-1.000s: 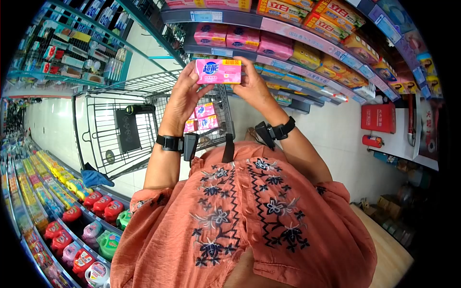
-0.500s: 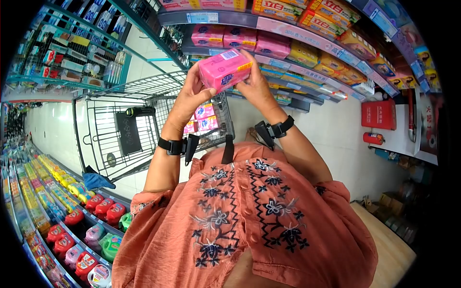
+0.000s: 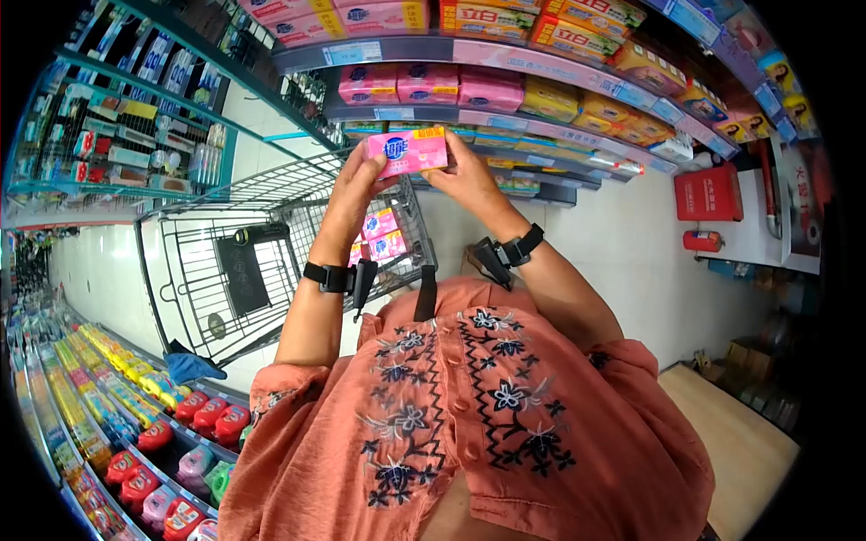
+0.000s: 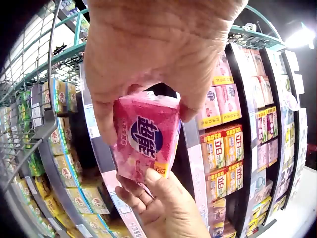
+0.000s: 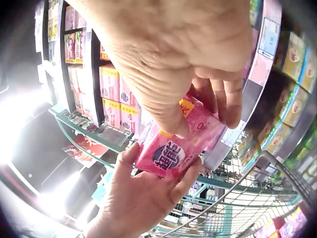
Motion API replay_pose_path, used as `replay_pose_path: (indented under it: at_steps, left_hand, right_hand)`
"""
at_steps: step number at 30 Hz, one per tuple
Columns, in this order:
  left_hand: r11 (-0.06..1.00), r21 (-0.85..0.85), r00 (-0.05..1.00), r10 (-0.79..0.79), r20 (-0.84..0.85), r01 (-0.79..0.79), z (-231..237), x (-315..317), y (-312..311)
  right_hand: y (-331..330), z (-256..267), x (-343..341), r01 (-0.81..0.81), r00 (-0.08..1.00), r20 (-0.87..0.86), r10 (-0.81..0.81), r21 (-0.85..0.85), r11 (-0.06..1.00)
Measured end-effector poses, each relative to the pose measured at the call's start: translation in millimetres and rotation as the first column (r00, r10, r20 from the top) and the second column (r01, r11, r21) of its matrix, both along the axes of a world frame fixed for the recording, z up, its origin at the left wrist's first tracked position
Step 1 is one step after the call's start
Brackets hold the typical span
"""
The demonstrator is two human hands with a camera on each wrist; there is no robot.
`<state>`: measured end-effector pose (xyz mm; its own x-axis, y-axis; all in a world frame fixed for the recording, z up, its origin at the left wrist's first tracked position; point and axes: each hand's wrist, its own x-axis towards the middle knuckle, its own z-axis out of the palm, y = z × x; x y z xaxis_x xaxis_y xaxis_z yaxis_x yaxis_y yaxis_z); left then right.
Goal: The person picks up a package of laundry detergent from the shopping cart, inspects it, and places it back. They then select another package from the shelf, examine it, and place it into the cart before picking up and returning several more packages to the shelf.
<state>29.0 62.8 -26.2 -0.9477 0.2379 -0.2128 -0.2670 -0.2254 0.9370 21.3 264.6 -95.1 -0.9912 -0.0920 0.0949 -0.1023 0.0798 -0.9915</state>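
Observation:
Both hands hold a pink pack of laundry soap (image 3: 410, 151) up in front of the body, above the near end of a shopping cart. My left hand (image 3: 347, 194) grips its left end, thumb on the front face. At the opposite end, my right hand (image 3: 471, 183) pinches the pack with thumb and fingers. The left wrist view shows the pack's printed face (image 4: 143, 139) between the two hands. In the right wrist view the right thumb (image 5: 173, 119) lies across that face near a yellow corner label. Similar pink packs (image 3: 385, 245) lie inside the cart below.
A wire shopping cart (image 3: 194, 311) stands at front left. Ahead, shelves (image 3: 406, 50) carry pink, orange and yellow soap packs. Red bottles (image 3: 209, 417) line a shelf at lower left. A red box (image 3: 708, 194) and a fire extinguisher (image 3: 703, 241) are at the right.
The soap pack was tipped to show its barcode side half a second ago; now its printed front faces up again. The view has shifted slightly, and both hands keep hold.

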Motion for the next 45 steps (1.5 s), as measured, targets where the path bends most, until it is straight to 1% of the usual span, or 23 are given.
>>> replay_pose_path:
  at_steps: [3, 4, 6, 7, 8, 15, 16, 18, 19, 21, 22, 23, 24, 25, 28, 31, 34, 37, 38, 40, 42, 43, 45]
  left_hand:
    - [1.0, -0.007, 1.0, -0.028, -0.005, 0.028, -6.4, -13.4, 6.4]
    - [0.999, -0.014, 0.999, 0.049, 0.0, -0.049, -4.9, -15.3, 13.8]
    - [0.999, -0.037, 1.0, 0.028, 0.013, -0.028, -8.3, -28.1, 16.2]
    - [0.999, -0.048, 1.0, 0.016, 0.019, -0.015, -11.0, -35.3, 18.4]
    - [0.997, -0.049, 0.998, 0.053, 0.031, -0.051, -14.1, -40.4, 21.8]
    - [0.997, -0.062, 0.994, -0.028, 0.11, 0.035, -33.5, -61.1, 20.8]
    - [0.994, -0.084, 0.991, -0.06, 0.12, 0.07, -35.1, -62.4, 19.6]
    - [0.993, -0.108, 0.987, -0.036, 0.156, 0.053, -32.8, -58.7, 24.8]
    - [0.992, -0.12, 0.984, -0.014, 0.177, 0.036, -31.7, -53.7, 26.5]
    - [0.99, -0.118, 0.986, -0.053, 0.156, 0.071, -40.5, -50.6, 26.1]
    - [0.991, -0.117, 0.987, -0.046, 0.157, 0.065, -43.4, -46.7, 27.7]
    - [0.992, -0.115, 0.986, -0.038, 0.162, 0.057, -47.8, -41.9, 29.0]
    - [0.988, -0.138, 0.981, -0.05, 0.187, 0.077, -52.9, -38.7, 27.9]
    - [0.989, -0.112, 0.974, -0.067, 0.216, 0.092, -59.8, -34.1, 26.4]
    - [0.984, -0.147, 0.935, -0.043, 0.351, 0.101, -74.4, -18.7, 21.6]
    - [0.978, -0.175, 0.917, -0.033, 0.398, 0.112, -85.2, -5.8, 15.4]
    - [0.988, -0.151, 0.914, 0.032, 0.403, 0.032, -94.7, 6.3, 11.1]
    - [0.989, -0.149, 0.924, 0.061, 0.378, -0.005, -97.6, 13.6, 1.6]
    - [0.985, -0.168, 0.93, 0.092, 0.355, -0.033, -96.5, 16.1, -1.0]
    - [0.985, -0.169, 0.94, 0.085, 0.329, -0.03, -95.9, 13.8, -7.7]
    - [0.986, -0.164, 0.955, 0.089, 0.282, -0.043, -95.3, 8.0, -9.7]
    - [0.986, -0.162, 0.954, 0.094, 0.285, -0.049, -97.8, 1.3, -9.7]
    - [0.99, -0.112, 0.96, 0.112, 0.255, -0.086, -96.4, -10.8, -4.4]
  right_hand:
    - [7.4, 5.7, -5.1, 0.054, 0.998, -0.018, -0.053, 0.113, 0.992]
    - [8.7, 2.3, -8.5, 0.089, 0.996, -0.029, -0.087, 0.106, 0.99]
    - [9.9, -2.7, -16.0, 0.159, 0.987, -0.052, -0.154, 0.089, 0.983]
    - [12.4, -3.3, -18.3, 0.156, 0.988, -0.033, -0.154, 0.087, 0.984]
    - [15.2, -4.0, -20.2, 0.154, 0.988, -0.015, -0.154, 0.085, 0.984]
    - [20.9, -18.4, -23.6, 0.162, 0.986, 0.034, -0.163, 0.012, 0.987]
    - [22.0, -18.5, -22.4, 0.179, 0.984, 0.016, -0.18, 0.03, 0.983]
    - [24.3, -15.6, -19.3, 0.203, 0.979, -0.02, -0.202, 0.068, 0.977]
    - [26.7, -12.9, -19.0, 0.198, 0.98, -0.003, -0.199, 0.127, 0.972]
    - [32.5, -4.4, -17.7, 0.162, 0.983, 0.039, -0.177, 0.241, 0.957]
    - [33.6, 4.3, -15.3, 0.123, 0.977, 0.145, -0.156, 0.214, 0.969]
    - [38.6, -10.6, -19.6, 0.078, 0.984, 0.148, -0.1, 0.149, 0.986]
    - [41.6, -9.6, -16.6, 0.038, 0.982, 0.177, -0.064, 0.147, 0.988]
    - [44.1, -7.9, -15.8, 0.0, 0.979, 0.2, -0.03, 0.146, 0.989]
    - [45.2, -22.8, -10.8, -0.108, 0.96, 0.27, 0.08, 0.091, 0.99]
    - [39.0, -21.4, -2.0, -0.141, 0.932, 0.353, 0.079, 0.153, 0.978]
    - [32.1, -26.3, -3.2, -0.205, 0.91, 0.397, 0.118, 0.186, 0.961]
    - [23.1, -28.8, -7.9, -0.279, 0.906, 0.386, 0.176, 0.23, 0.932]
    - [19.7, -29.6, -9.0, -0.281, 0.904, 0.385, 0.189, 0.2, 0.938]
    - [15.1, -36.5, -10.9, -0.277, 0.911, 0.357, 0.205, 0.164, 0.947]
    - [10.1, -41.0, -10.5, -0.217, 0.919, 0.351, 0.18, 0.069, 0.974]
    - [9.3, -36.9, -11.7, -0.19, 0.921, 0.35, 0.171, 0.02, 0.982]
    - [7.7, -11.3, -12.2, -0.149, 0.916, 0.383, 0.122, 0.043, 0.988]
